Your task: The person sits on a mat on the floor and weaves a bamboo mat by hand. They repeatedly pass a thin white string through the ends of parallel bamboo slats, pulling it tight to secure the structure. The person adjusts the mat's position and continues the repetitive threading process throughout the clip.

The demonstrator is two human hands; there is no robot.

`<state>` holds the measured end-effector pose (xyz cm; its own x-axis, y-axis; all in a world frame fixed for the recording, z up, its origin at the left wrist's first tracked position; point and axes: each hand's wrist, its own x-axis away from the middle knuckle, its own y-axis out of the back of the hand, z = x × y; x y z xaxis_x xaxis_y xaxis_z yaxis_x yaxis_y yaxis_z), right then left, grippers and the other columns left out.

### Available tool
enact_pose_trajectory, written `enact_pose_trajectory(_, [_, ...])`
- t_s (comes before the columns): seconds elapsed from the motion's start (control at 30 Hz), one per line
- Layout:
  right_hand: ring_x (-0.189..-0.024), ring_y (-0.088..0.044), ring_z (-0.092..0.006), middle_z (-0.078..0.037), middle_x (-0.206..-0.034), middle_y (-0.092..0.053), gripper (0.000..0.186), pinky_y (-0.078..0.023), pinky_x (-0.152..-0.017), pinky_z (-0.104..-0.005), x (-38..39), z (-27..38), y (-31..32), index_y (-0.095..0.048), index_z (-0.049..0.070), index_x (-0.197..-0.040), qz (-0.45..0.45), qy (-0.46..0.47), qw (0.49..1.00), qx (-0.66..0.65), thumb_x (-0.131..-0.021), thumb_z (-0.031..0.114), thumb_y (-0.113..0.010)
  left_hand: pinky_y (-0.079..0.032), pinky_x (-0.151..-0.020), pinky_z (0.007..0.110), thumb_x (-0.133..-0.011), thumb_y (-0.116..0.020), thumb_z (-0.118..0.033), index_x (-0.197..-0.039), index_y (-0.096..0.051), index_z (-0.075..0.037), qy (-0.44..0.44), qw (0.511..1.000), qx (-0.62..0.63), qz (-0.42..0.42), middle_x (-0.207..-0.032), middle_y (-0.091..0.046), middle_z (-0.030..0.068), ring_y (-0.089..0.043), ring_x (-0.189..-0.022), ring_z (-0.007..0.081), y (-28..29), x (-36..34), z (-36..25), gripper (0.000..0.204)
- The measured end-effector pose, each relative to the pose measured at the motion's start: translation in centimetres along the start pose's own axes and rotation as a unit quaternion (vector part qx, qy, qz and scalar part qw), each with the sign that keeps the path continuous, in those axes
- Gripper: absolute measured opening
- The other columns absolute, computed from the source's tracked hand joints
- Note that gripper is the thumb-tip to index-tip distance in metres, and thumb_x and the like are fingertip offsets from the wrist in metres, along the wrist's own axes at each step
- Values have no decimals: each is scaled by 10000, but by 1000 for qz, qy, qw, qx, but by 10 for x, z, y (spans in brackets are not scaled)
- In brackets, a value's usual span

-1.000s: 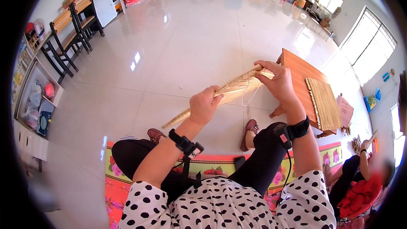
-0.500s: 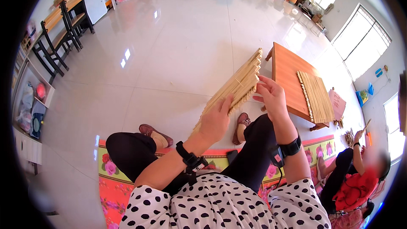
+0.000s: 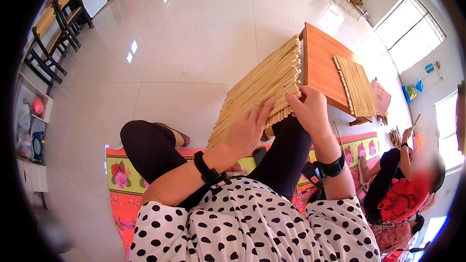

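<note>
A tan mat (image 3: 259, 85) of straw-like stalks laid side by side is held up over my knees, its face tilted toward me. My left hand (image 3: 248, 128) lies on its lower near part, fingers along the stalks, the thumb hidden. At the mat's right edge, where the stalk ends form a bumpy row, my right hand (image 3: 310, 109) pinches the near corner between thumb and fingers. A second, similar mat (image 3: 359, 85) rests on the low wooden table (image 3: 320, 53) to the right.
A patterned floral rug (image 3: 121, 177) lies under my legs, with a dark phone-like object (image 3: 259, 155) between them. At right, a seated person in red (image 3: 407, 199) holds a thin stick. Dark-framed chairs (image 3: 51, 48) stand at far left.
The mat has turned so more of its broad face shows. My right hand has moved down its right edge and closed on the near corner. The view has tilted slightly downward.
</note>
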<state>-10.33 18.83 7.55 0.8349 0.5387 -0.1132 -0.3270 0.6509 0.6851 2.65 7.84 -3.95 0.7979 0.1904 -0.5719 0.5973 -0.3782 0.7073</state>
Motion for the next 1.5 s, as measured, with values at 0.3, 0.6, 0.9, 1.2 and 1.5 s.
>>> enact_pose_trajectory(0.3, [-616,-658,-164,-146,-682,-674,348,-531,-628,-295,24,22,-8,-676,-98,-974,1,68,997,-27,-745,164,-681,-558,-682,350,-858,-682,-269,-1452,-336,-14,46,997,11,62,-1214,-537,161,-619,-986,312,31,21,-20,733])
enact_pose_trajectory(0.6, [-618,-632,-184,-146,-674,-657,366,-514,-625,-313,-16,34,-20,-678,-106,-939,-31,72,997,-30,-728,192,-659,-539,-688,300,-913,-642,-56,-1104,-567,13,172,907,364,-127,-952,-653,127,-663,-803,191,51,-19,-11,217])
enact_pose_trajectory(0.9, [-617,-546,-88,-58,-673,-621,318,-461,-577,-258,-25,48,-23,-663,-103,-928,-31,47,993,-107,-744,157,-650,-465,-618,332,-880,-655,-1,-904,-617,4,135,868,395,-268,-818,-594,131,-592,-696,281,30,-61,-10,46])
enact_pose_trajectory(1.2, [-615,-511,-61,-37,-668,-599,314,-441,-556,-229,-18,63,-32,-640,-125,-933,-43,37,990,-132,-727,112,-657,-448,-596,298,-866,-632,63,-870,-619,20,105,849,407,-321,-781,-601,115,-573,-665,225,40,-61,-5,45])
enact_pose_trajectory(1.5, [-559,-510,-76,-48,-620,-586,320,-445,-526,-249,-14,77,-51,-643,-118,-894,-35,69,988,-137,-688,124,-682,-444,-595,266,-902,-593,52,-910,-628,15,122,829,409,-361,-807,-618,91,-558,-668,160,55,-37,13,51])
